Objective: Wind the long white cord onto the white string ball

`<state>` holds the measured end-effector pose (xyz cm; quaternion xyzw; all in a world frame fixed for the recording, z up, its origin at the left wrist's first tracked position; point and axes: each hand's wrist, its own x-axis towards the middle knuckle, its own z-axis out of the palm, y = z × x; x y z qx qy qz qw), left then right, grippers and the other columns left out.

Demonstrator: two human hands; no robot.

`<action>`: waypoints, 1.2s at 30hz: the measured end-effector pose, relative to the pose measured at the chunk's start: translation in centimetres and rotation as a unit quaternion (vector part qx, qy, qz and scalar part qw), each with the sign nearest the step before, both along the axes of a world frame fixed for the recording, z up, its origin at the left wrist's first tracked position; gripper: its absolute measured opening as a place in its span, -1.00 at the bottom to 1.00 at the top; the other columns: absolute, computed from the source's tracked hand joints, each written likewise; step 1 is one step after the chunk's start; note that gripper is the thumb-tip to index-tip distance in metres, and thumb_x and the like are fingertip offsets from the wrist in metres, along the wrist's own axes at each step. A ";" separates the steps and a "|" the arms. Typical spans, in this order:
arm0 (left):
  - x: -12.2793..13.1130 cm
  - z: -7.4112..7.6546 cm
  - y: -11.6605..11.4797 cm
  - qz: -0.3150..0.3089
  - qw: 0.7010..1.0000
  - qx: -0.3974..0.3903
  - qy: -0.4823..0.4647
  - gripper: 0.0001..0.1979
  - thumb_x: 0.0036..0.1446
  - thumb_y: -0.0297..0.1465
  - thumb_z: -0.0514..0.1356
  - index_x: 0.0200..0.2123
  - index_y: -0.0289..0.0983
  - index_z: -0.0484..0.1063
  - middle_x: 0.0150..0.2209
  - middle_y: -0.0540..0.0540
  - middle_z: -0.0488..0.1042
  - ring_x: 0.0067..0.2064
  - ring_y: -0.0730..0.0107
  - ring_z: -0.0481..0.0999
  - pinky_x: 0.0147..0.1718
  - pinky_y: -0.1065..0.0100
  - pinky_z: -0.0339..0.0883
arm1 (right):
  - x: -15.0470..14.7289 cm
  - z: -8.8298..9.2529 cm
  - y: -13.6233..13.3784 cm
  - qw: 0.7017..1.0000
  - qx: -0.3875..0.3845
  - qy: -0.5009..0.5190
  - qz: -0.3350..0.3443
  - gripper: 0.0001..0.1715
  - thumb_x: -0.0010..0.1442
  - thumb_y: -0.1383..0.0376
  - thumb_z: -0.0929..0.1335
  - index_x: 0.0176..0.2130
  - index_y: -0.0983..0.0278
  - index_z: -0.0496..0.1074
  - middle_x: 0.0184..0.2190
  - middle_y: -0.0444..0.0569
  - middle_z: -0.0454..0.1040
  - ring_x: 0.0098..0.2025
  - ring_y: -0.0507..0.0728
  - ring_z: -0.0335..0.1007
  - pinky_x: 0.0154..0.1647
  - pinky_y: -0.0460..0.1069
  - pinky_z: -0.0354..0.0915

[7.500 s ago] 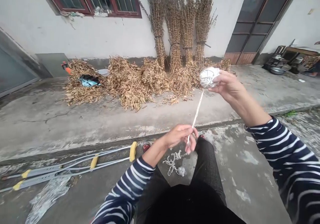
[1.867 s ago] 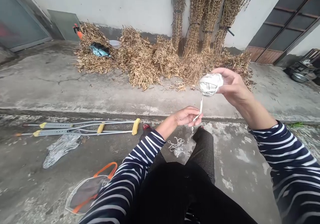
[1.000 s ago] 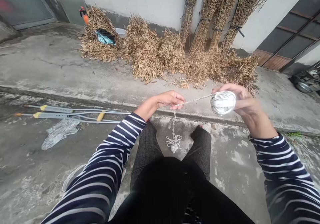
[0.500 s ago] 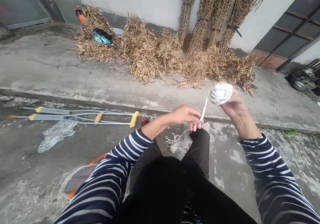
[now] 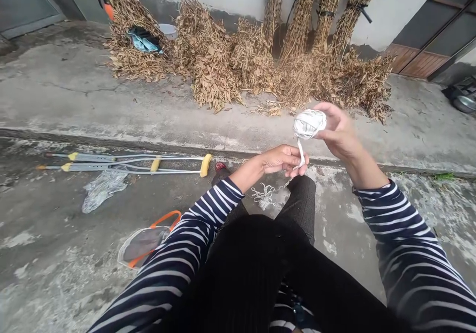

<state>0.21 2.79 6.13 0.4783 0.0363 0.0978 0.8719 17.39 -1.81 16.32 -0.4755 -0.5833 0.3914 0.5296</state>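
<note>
A white ball of cord (image 5: pixel 310 123) is gripped at its right side by my right hand (image 5: pixel 340 132), out in front of my knees. From the ball a short length of white cord (image 5: pixel 301 149) runs down to my left hand (image 5: pixel 282 159), whose fingers are pinched around it. The left hand is lower and a little to the left of the ball. Below it, on the concrete between my legs, lies a loose tangle of the same cord (image 5: pixel 264 195). Part of the strand near my right knee is hard to make out.
Crutches (image 5: pixel 159 165) lie on the ground at left, beside a crumpled clear plastic sheet (image 5: pixel 104 189). Nearer is a bag with orange handles (image 5: pixel 143 243). Past a low concrete step (image 5: pixel 148 117), dried plant stalks (image 5: pixel 215 65) are heaped along the wall.
My right hand has brought the ball left and turned it, so the cord now drops from its lower left. The left hand keeps its pinch. The view has shifted slightly.
</note>
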 end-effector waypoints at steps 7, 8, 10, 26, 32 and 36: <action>-0.5 -0.9 -0.4 0.095 0.995 -0.036 0.023 -0.62 0.06 -0.27 0.49 -0.21 -0.36 0.46 -0.42 -0.09 0.58 -0.46 0.47 0.57 -0.55 0.50 0.28 | -0.6 -1.2 0.1 0.981 0.106 -0.118 -0.112 -0.44 -0.12 0.17 0.59 -0.09 0.09 0.48 0.08 -0.02 0.45 0.22 0.30 0.34 0.17 0.20 0.42; -0.7 -0.9 -0.4 0.092 0.995 -0.033 0.022 -0.62 0.06 -0.27 0.48 -0.21 -0.37 0.46 -0.40 -0.10 0.58 -0.44 0.44 0.59 -0.54 0.49 0.30 | -0.4 -1.6 0.1 0.977 0.120 -0.136 -0.110 -0.46 -0.09 0.19 0.58 -0.09 0.08 0.50 0.10 -0.01 0.45 0.26 0.32 0.31 0.19 0.23 0.41; -1.0 -1.1 -0.3 0.082 0.996 -0.023 0.024 -0.62 0.07 -0.25 0.48 -0.20 -0.37 0.46 -0.36 -0.14 0.60 -0.37 0.38 0.63 -0.51 0.46 0.35 | 0.1 -2.4 0.1 0.970 0.144 -0.172 -0.096 -0.50 -0.05 0.24 0.56 -0.07 0.05 0.52 0.15 -0.02 0.43 0.34 0.36 0.22 0.26 0.29 0.36; -1.4 -5.0 2.9 0.371 0.914 0.094 0.137 -0.80 0.17 -0.48 0.31 -0.10 -0.34 0.57 0.08 -0.26 0.57 0.04 0.24 0.58 -0.24 0.38 0.57 | 0.3 2.3 1.1 0.832 0.324 -0.423 -0.156 -0.53 0.20 0.26 0.42 0.11 0.12 0.44 0.13 0.09 0.40 0.26 0.33 0.29 0.37 0.32 0.29; 2.0 -0.6 3.0 0.459 0.881 0.110 -0.009 -0.56 0.05 -0.44 0.43 0.03 -0.24 0.55 0.12 -0.18 0.55 0.12 0.20 0.52 -0.13 0.35 0.54 | -0.9 0.7 2.5 0.860 0.307 -0.381 -0.145 -0.46 0.11 0.30 0.45 0.10 0.15 0.44 0.17 0.07 0.42 0.27 0.35 0.33 0.22 0.27 0.45; 3.7 0.8 3.2 0.480 0.871 0.105 -0.005 -0.74 0.05 -0.40 0.44 -0.16 -0.32 0.58 -0.29 -0.07 0.61 -0.24 0.43 0.56 -0.30 0.47 0.44 | -1.1 0.5 3.3 0.868 0.308 -0.367 -0.133 -0.44 0.07 0.32 0.46 0.09 0.15 0.45 0.13 0.05 0.45 0.24 0.36 0.36 0.30 0.32 0.38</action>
